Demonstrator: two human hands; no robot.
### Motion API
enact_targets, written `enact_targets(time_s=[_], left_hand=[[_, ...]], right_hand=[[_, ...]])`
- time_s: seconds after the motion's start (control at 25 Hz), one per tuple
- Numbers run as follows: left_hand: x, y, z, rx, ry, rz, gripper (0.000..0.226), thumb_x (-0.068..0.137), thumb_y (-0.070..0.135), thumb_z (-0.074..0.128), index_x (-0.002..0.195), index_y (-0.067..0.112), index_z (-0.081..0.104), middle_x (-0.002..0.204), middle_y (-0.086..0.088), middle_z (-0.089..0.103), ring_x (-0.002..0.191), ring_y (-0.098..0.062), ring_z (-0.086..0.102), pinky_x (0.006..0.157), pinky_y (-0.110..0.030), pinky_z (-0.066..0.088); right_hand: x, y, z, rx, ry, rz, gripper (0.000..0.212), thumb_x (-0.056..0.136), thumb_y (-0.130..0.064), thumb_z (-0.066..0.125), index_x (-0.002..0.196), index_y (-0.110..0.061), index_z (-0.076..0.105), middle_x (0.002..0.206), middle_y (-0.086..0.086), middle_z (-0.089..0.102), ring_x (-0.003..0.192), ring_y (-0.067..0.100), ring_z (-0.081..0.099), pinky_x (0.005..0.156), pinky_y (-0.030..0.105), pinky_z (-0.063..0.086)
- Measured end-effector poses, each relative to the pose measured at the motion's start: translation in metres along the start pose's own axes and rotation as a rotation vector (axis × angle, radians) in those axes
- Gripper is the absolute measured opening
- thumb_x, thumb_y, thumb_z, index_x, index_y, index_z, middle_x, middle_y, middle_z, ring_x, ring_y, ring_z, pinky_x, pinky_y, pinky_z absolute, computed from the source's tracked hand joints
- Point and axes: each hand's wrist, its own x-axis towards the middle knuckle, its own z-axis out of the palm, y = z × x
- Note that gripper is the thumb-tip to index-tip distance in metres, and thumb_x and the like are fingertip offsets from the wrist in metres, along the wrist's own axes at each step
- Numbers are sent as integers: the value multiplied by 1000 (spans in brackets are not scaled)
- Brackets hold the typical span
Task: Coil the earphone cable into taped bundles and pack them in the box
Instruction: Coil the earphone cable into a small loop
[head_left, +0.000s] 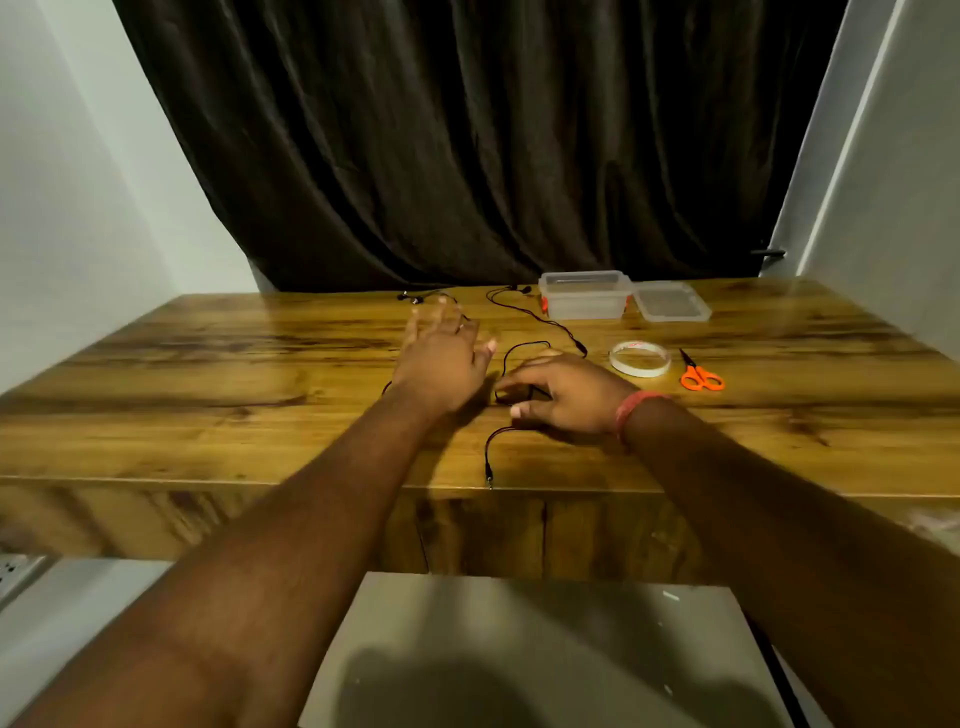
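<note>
A thin black earphone cable (524, 347) lies loose across the middle of the wooden table (208, 395), its plug (489, 479) at the front edge. A second cable (535, 314) runs toward the back, and earbuds (415, 298) lie at the far edge. My left hand (441, 358) hovers over the cable with fingers spread and holds nothing. My right hand (563, 397) is over the cable near the centre, fingers bent down onto it; whether they pinch it is hidden. A clear plastic box (584, 296) stands open at the back.
The box's clear lid (671, 301) lies right of the box. A roll of white tape (640, 358) and orange scissors (700, 375) lie right of my right hand. A dark curtain (467, 130) hangs behind the table.
</note>
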Motion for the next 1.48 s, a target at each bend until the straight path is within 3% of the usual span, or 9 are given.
enact_targets(time_s=[0.2, 0.36, 0.52, 0.72, 0.88, 1.08, 1.2, 1.32, 1.48], left_hand=[[-59, 9, 18, -180, 37, 56, 36, 100, 29, 38, 118, 14, 64, 139, -7, 55, 143, -22, 33, 122, -43, 6], [-78, 11, 29, -630, -32, -74, 28, 98, 30, 47, 109, 16, 69, 112, -6, 67, 109, -24, 58, 94, -36, 44], [-84, 29, 36, -910, -12, -79, 24, 96, 38, 55, 95, 20, 71, 86, -3, 71, 80, -17, 63, 73, -36, 48], [-65, 40, 34, -1481, -136, -236, 30, 102, 27, 46, 89, 8, 65, 67, -6, 61, 59, -17, 56, 68, -37, 47], [-64, 32, 29, -1744, -232, -179, 18, 100, 14, 48, 95, 5, 62, 70, -3, 55, 60, -12, 53, 71, -34, 53], [-51, 26, 25, -2208, -62, -281, 15, 97, 3, 46, 95, -1, 61, 91, -18, 71, 82, -23, 71, 82, -37, 60], [-42, 24, 29, -2274, 122, -286, 16, 98, 4, 45, 99, -3, 59, 112, -26, 68, 105, -31, 69, 94, -40, 55], [-39, 21, 38, -2098, 201, -306, 16, 99, 7, 47, 100, 0, 62, 108, -21, 71, 108, -28, 68, 95, -35, 54], [-41, 31, 45, -1763, 16, -251, 16, 98, 6, 52, 98, 4, 68, 90, -11, 73, 89, -20, 69, 88, -34, 55]], right_hand=[[-13, -33, 43, -234, 30, 9, 15, 94, -34, 57, 107, -32, 63, 110, -8, 59, 111, 19, 47, 92, 38, 40], [-22, -34, 53, -134, 215, 119, 7, 97, -21, 51, 93, -26, 54, 98, -5, 60, 99, 20, 53, 84, 35, 40], [-19, -31, 53, 139, 382, 163, 13, 97, -15, 49, 92, -27, 50, 91, -7, 56, 85, 16, 54, 69, 33, 44], [-5, -9, 49, 200, 580, 211, 11, 97, -15, 51, 95, -24, 56, 97, -7, 56, 86, 13, 53, 75, 35, 48], [3, 5, 50, 102, 570, 233, 11, 99, -24, 49, 97, -26, 60, 99, -6, 58, 88, 16, 56, 74, 36, 49], [9, 0, 60, -141, 326, 57, 21, 98, -26, 47, 113, -24, 61, 110, -1, 66, 95, 23, 63, 72, 34, 50], [5, -7, 58, -157, 280, -23, 20, 101, -39, 44, 108, -26, 58, 105, -2, 67, 91, 22, 62, 68, 31, 45], [-1, -14, 55, -84, 310, -63, 16, 101, -39, 44, 105, -30, 57, 100, -7, 66, 87, 17, 60, 69, 33, 46], [-8, -13, 47, 11, 506, -19, 13, 101, -32, 46, 100, -28, 59, 96, -11, 64, 82, 11, 57, 66, 33, 47]])
